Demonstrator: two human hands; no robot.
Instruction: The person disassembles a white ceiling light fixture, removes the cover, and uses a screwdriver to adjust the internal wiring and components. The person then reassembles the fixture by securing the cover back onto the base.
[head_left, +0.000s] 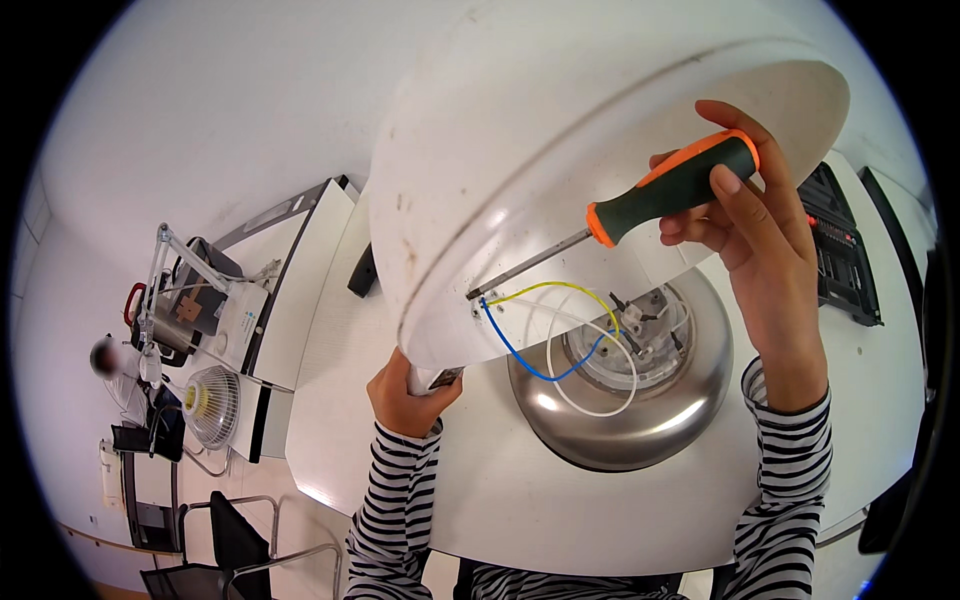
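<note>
My right hand (pixel 760 230) is closed around a screwdriver (pixel 680 185) with a dark green and orange handle. Its metal shaft slants down to the left, and the tip meets the inner wall of a large white shell (pixel 500 150) beside the wire ends. The shell is tilted up on its side. At its lower edge my left hand (pixel 405 398) grips a small white block-like part (pixel 430 380). A blue wire (pixel 515 355), a yellow wire (pixel 560 284) and white wires run to the underside of an upturned round metal pot (pixel 640 430).
The pot rests on the white table (pixel 490 510). A black tool case (pixel 840 250) lies open at the right, and a black object (pixel 362 272) is left of the shell. Further left are a fan heater (pixel 212 405), a lamp arm (pixel 195 260), chairs (pixel 240 545) and another person (pixel 122 385).
</note>
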